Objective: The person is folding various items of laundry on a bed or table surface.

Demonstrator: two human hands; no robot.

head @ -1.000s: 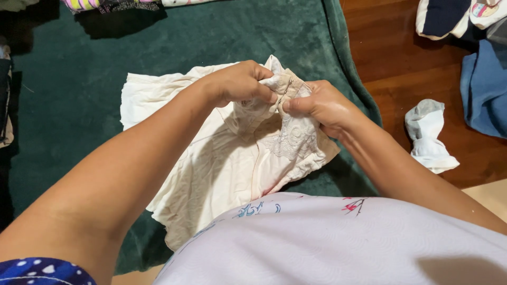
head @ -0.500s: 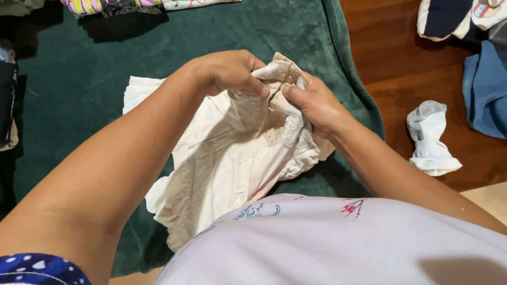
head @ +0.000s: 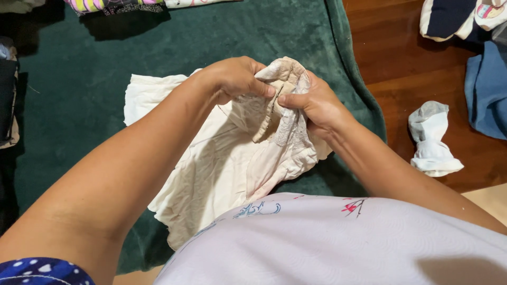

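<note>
Cream garment [head: 222, 169] lower hem hidden behind shirt, blue cloth [head: 488, 89] cut off at right edge, fingertips buried in folds

Warm indoor light from above, moderately bright. Arms cast soft shadows on cream garment [head: 211, 169]. Far-left corner of green blanket [head: 79, 105] dim, near black. Wooden floor [head: 391, 58] shows mild sheen. Focus sharp, slight softness at near edge.

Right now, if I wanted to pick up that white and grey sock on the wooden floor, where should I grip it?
Probably the grey end of the sock, coming from above. It lies flat on the wooden floor, apart from the green blanket, and that end bunches up, giving fingers a fold to pinch.
</note>
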